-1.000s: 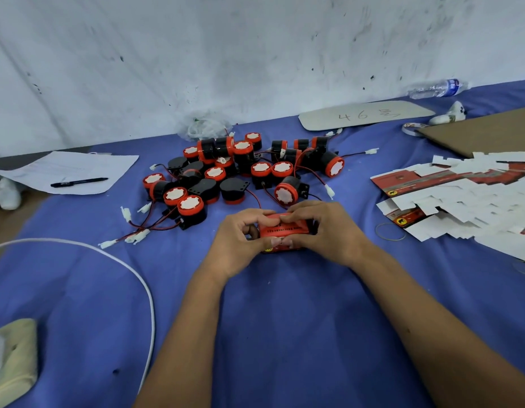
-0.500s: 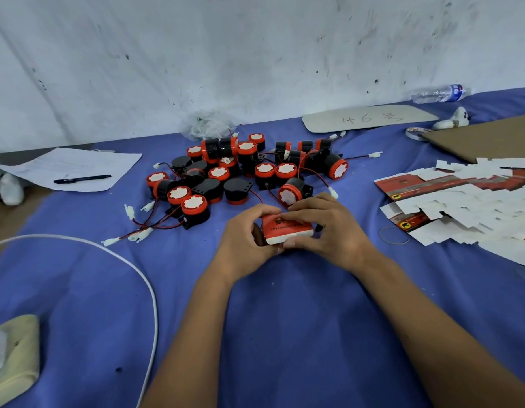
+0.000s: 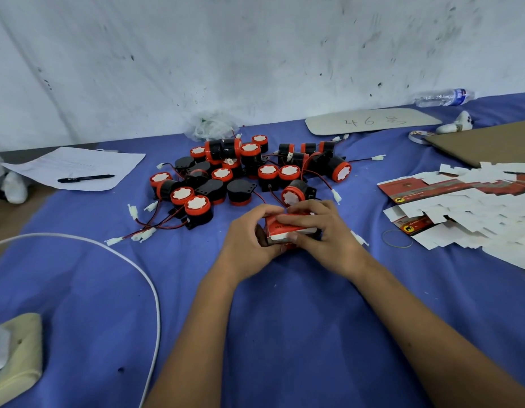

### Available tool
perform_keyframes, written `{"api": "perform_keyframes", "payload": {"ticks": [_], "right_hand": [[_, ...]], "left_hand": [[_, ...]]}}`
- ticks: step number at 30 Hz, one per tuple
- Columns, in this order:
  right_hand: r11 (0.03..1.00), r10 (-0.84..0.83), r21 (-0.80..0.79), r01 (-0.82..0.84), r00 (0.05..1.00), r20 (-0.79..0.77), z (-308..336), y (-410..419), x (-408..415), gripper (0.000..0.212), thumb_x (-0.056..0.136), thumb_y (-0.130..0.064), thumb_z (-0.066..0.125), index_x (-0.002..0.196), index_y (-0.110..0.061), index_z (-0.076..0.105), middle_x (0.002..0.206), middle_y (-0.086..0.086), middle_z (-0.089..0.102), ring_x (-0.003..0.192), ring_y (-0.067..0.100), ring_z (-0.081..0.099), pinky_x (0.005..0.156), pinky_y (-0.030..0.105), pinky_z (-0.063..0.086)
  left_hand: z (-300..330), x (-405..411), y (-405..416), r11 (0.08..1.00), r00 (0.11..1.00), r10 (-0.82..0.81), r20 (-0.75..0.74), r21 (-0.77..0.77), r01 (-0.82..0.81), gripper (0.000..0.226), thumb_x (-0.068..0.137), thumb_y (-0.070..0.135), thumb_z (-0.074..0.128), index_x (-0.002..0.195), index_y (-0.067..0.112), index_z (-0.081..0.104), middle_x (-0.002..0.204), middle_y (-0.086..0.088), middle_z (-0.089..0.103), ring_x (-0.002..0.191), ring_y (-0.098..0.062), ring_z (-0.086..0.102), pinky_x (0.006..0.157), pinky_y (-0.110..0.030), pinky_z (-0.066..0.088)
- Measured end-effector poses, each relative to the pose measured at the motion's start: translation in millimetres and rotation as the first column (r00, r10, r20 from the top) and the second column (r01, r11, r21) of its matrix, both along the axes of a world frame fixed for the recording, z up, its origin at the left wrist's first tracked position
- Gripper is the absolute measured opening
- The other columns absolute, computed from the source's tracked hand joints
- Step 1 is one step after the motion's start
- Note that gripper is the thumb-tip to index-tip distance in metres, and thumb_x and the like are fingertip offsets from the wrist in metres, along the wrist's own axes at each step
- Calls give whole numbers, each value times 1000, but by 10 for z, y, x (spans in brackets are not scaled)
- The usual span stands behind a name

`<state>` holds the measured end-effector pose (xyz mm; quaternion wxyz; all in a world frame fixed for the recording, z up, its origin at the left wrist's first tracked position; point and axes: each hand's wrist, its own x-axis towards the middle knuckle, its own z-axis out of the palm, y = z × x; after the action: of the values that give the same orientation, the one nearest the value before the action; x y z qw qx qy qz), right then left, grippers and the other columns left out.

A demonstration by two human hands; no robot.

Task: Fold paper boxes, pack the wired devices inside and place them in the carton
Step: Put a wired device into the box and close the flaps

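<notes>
Red paper box (image 3: 287,229), long axis running left to right, its white edge facing the camera, held between both hands just above the blue-covered worktop (image 3: 285,319); a scuffed white wall stands behind. Left hand (image 3: 249,237) and right hand (image 3: 323,231) curl their fingers (image 3: 296,220) closely round the box. Wired devices (image 3: 243,172) lie heaped just beyond the fingers; flat box blanks (image 3: 473,213) to their right.

Both forearms are reaching in from 6 o'clock, converging toward 12. The left hand (image 3: 249,234) is curling its fingers around the paper box (image 3: 287,229), and the right hand (image 3: 323,231) is gripping it from 3 o'clock, fingers lying over the top.
</notes>
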<state>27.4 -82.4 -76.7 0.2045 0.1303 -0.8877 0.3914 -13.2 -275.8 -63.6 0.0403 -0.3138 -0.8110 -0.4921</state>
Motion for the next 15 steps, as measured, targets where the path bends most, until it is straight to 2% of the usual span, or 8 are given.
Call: {"api": "perform_keyframes", "payload": {"ticks": [3,6,10,12,15], "right_hand": [[999,-35,-20,35,999,7,7,-33,-9,33,92,-21,73,123,-32,72,125,-12,60,120,12,40,102,7,26],[997,-63,-39,63,998,14,36,-48,-9,33,93,-22,72,124,-32,72,123,-13,61,119,13,41,101,8,28],[999,-35,39,33,998,51,52,-73,28,34,97,-21,66,129,-32,69,130,-11,56,121,12,34,105,9,25],[996,-22,84,14,995,102,62,-70,38,36,101,-19,58,133,-33,65,139,-11,49,127,12,28,111,16,24],[994,4,109,-21,988,153,80,-50,45,40,104,-13,52,137,-33,61,147,-12,42,130,12,23,115,23,21]], "left_hand": [[-5,-11,-1,1000,1000,-7,-12,5,7,58,75,15,91,127,17,65,118,13,67,103,-8,67,87,-32,59],[-21,-25,2,1000,1000,-16,-12,13,16,62,74,15,92,129,17,64,121,12,67,109,-3,65,91,-27,58],[-43,-29,11,1000,1000,-7,2,18,7,67,75,11,91,135,15,61,128,10,64,115,-5,63,95,-32,58],[-50,-30,11,1000,1000,-2,23,25,2,65,76,10,89,135,16,61,129,11,64,108,-12,67,90,-39,59],[-52,-42,-8,998,998,12,64,54,-16,53,82,12,85,129,21,64,126,15,64,81,-23,67,74,-48,60]]}}
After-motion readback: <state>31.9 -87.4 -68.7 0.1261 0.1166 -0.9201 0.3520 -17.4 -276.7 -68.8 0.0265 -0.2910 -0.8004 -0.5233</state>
